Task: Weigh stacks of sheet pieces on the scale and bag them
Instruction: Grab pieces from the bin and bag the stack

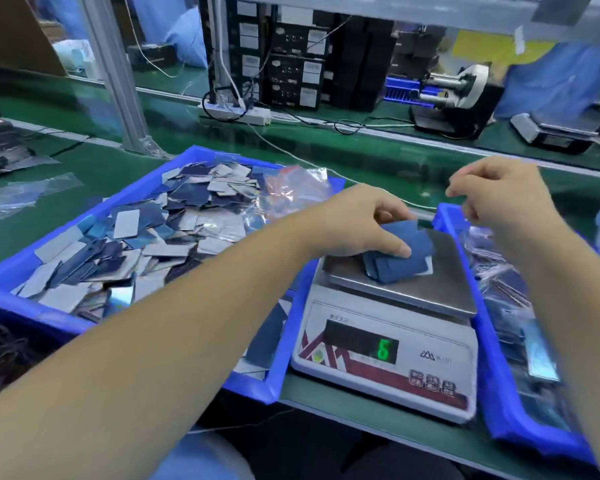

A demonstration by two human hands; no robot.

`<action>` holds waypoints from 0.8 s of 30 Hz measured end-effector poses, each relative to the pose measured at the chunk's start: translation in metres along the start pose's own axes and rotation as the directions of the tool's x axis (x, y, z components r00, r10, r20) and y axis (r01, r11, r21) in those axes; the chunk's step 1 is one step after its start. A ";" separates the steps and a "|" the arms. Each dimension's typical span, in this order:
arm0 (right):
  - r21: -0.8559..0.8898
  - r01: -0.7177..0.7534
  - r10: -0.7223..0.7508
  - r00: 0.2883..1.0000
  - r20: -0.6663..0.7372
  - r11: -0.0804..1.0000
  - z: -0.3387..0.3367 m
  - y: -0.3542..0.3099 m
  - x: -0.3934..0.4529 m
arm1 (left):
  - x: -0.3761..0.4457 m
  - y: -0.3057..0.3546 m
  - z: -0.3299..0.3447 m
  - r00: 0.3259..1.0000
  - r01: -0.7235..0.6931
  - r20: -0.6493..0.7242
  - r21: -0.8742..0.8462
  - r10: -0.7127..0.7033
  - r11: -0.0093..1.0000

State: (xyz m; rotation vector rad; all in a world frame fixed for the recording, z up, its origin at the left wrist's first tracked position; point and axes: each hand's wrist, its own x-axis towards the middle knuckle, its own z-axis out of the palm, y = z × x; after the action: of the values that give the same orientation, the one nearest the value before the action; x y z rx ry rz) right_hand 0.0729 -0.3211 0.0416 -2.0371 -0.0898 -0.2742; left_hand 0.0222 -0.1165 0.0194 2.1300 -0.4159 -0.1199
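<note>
While the left hand point(357, 223) gripped a small stack of blue sheet pieces point(400, 259) on the scale point(388, 341) platform, the right hand point(503, 192) hovered just beyond it, fingers loosely curled, holding nothing I could make out. Left of that gripping hand sat a blue tray point(21, 268) of loose pieces; bagged ones lay right of it.

blue trays point(284, 375) flank scale point(388, 348), overhead open
</note>
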 end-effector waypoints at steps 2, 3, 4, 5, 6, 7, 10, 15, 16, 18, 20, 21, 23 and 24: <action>0.022 -0.005 0.006 1.000 -0.011 1.000 -0.002 0.011 -0.002 | 0.005 0.002 0.007 1.000 -0.015 -0.019 0.093 0.017 0.996; 0.030 -0.002 0.002 1.000 -0.010 1.000 -0.002 0.015 -0.003 | 0.007 0.002 0.009 1.000 -0.014 -0.012 0.114 0.015 0.993; 0.030 0.007 -0.007 1.000 -0.004 1.000 -0.001 0.018 -0.003 | 0.009 0.001 0.009 1.000 -0.013 0.005 0.135 0.013 0.991; 0.019 0.020 -0.020 1.000 0.008 1.000 0.000 0.020 -0.004 | 0.010 -0.001 0.008 1.000 -0.012 0.024 0.175 0.008 0.984; 0.001 0.039 -0.039 0.999 0.024 0.999 0.002 0.021 -0.004 | 0.010 -0.002 0.007 0.999 -0.013 0.037 0.226 0.004 0.974; -0.022 0.060 -0.059 0.997 0.039 0.998 0.004 0.022 -0.004 | 0.010 -0.004 0.007 0.999 -0.014 0.043 0.258 0.003 0.966; -0.103 0.123 -0.115 0.990 0.081 0.987 0.006 0.022 -0.007 | 0.009 -0.009 0.003 0.999 -0.014 -0.031 0.151 0.019 0.988; -0.253 0.201 -0.157 0.971 0.182 0.946 0.008 0.023 -0.009 | 0.001 -0.021 -0.019 0.931 -0.070 -0.361 -0.013 0.060 0.997; -0.275 0.206 -0.155 0.968 0.195 0.939 0.008 0.023 -0.009 | -0.001 -0.027 -0.025 0.914 -0.046 -0.405 -0.063 0.016 0.997; -0.303 0.213 -0.147 0.963 0.225 0.929 0.008 0.023 -0.011 | -0.008 -0.041 -0.034 0.892 0.041 -0.443 -0.127 -0.093 0.991; -0.330 0.226 -0.139 0.954 0.267 0.916 0.009 0.022 -0.013 | -0.014 -0.055 -0.039 0.875 0.129 -0.446 -0.160 -0.188 0.979; -0.341 0.231 -0.134 0.949 0.285 0.911 0.009 0.022 -0.014 | -0.016 -0.061 -0.040 0.869 0.165 -0.444 -0.156 -0.218 0.974; -0.350 0.236 -0.125 0.942 0.311 0.907 0.010 0.021 -0.015 | -0.019 -0.070 -0.040 0.866 0.211 -0.437 -0.121 -0.243 0.970; -0.352 0.242 -0.125 0.938 0.323 0.904 0.010 0.020 -0.016 | -0.019 -0.072 -0.039 0.865 0.222 -0.437 -0.109 -0.247 0.969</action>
State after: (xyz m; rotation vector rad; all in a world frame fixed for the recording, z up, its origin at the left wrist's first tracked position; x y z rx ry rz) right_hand 0.0622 -0.3209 0.0162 -2.4599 -0.4498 -0.1074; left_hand 0.0320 -0.0428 -0.0199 2.0654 0.1211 0.2201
